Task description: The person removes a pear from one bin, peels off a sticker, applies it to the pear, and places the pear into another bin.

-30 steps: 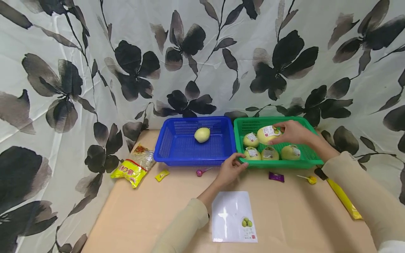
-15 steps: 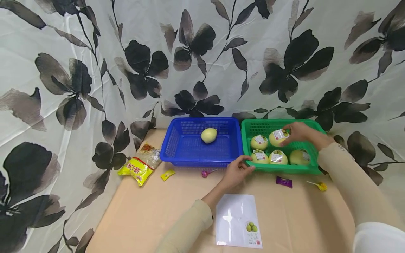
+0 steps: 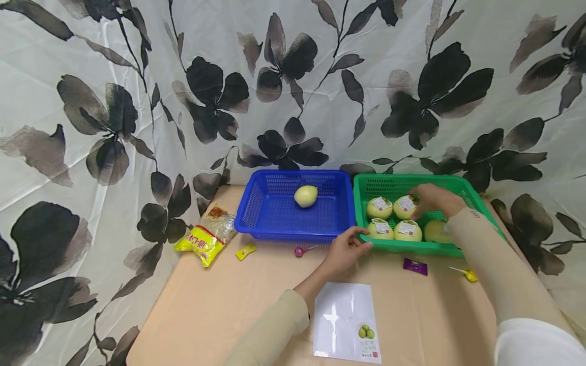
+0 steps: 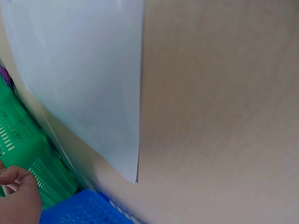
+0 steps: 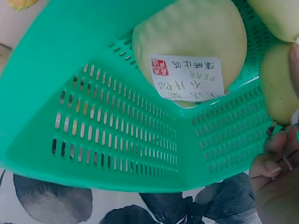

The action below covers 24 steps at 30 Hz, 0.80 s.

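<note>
The green basket [image 3: 412,249] holds several pale yellow-green pears with white labels; one label reads "PEAR" in the right wrist view. My right hand [image 3: 435,199] reaches into it, fingers and thumb around the back-row pear [image 3: 405,205] beside the hand. That pear [image 5: 279,86] shows at the right edge of the right wrist view, partly covered by fingers. A labelled pear [image 5: 191,42] sits in the basket's corner. My left hand [image 3: 344,250] pinches the green basket's front left rim between fingers and thumb. In the blue basket [image 3: 274,216] lies a single pear [image 3: 305,196].
A white card with a pear picture [image 3: 345,323] lies in front. Along the table are a yellow snack bag [image 3: 203,244], a small yellow packet [image 3: 245,251], a pink lollipop [image 3: 299,251], a purple-wrapped sweet [image 3: 415,266] and a yellow lollipop [image 3: 470,275]. Floral cloth [image 3: 284,76] hangs behind.
My right hand has lowered the pear into the green basket's back row, beside the others. My left hand stays on the rim. The head view has shifted slightly.
</note>
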### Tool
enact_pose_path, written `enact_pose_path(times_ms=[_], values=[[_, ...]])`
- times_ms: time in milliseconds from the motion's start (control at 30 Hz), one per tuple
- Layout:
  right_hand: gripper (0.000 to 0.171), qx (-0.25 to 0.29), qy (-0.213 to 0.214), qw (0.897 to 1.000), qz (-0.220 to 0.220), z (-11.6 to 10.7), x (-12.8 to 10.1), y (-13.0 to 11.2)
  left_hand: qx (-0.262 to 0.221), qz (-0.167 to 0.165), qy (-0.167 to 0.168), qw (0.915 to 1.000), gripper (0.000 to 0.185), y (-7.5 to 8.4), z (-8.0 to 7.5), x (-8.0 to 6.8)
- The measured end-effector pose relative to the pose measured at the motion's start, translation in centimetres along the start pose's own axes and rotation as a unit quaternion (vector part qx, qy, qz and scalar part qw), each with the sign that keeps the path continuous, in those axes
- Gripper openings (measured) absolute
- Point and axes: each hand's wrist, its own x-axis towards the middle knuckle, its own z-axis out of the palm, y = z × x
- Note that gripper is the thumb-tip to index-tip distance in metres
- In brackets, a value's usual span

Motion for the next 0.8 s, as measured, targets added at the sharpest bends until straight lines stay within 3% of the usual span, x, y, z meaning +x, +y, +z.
enact_pose_path(times_ms=[333, 800], values=[[0.075, -0.023, -0.031, 0.999, 0.008, -0.2, -0.8, -0.9, 0.008, 0.004, 0.001, 1.0, 0.033, 0.1, 0.0, 0.0], [0.074, -0.03, -0.035, 0.999, 0.012, 0.9, -1.3, -0.6, 0.01, 0.004, -0.007, 0.9999, 0.033, 0.1, 0.0, -0.3]])
